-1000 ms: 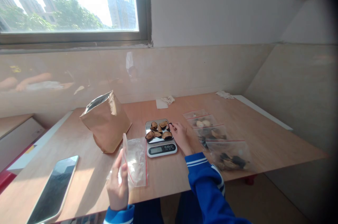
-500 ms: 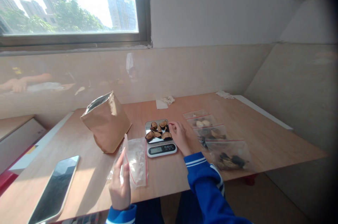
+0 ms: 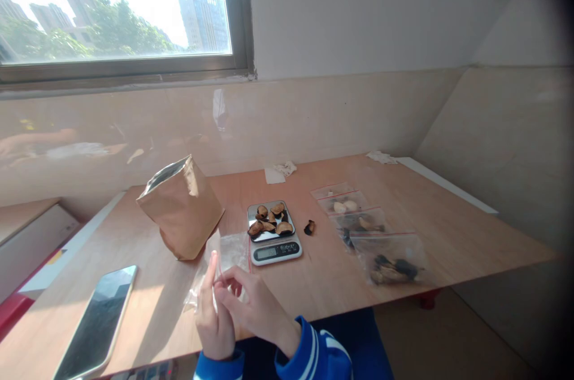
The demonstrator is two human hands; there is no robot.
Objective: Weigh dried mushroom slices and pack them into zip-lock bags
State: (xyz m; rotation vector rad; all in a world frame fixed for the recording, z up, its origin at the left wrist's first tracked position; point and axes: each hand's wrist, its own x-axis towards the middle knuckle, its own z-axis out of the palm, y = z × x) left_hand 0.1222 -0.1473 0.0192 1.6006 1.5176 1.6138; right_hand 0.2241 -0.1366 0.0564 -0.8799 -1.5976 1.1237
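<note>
Low in front of me, my left hand (image 3: 214,314) holds a clear zip bag (image 3: 234,251) with a red seal line, its lower part resting on the table. My right hand (image 3: 255,305) has its fingers bent together at the bag's edge, close to the left fingers, which partly hide the contact. Just beyond, a small digital scale (image 3: 277,253) bears several dried brown pieces (image 3: 283,228) with dark edges on its shiny plate. One more dried piece (image 3: 309,227) lies on the table right of the scale.
An upright brown paper bag (image 3: 182,213) stands left of the scale. A phone (image 3: 96,323) lies at the front left. To the right, several filled zip bags (image 3: 394,257) overlap in a row. Crumpled tissue (image 3: 286,169) lies near the wall.
My right hand has left the scale's right side and come down left to the zip bag beside my left hand. A dried piece now shows on the table where that hand was.
</note>
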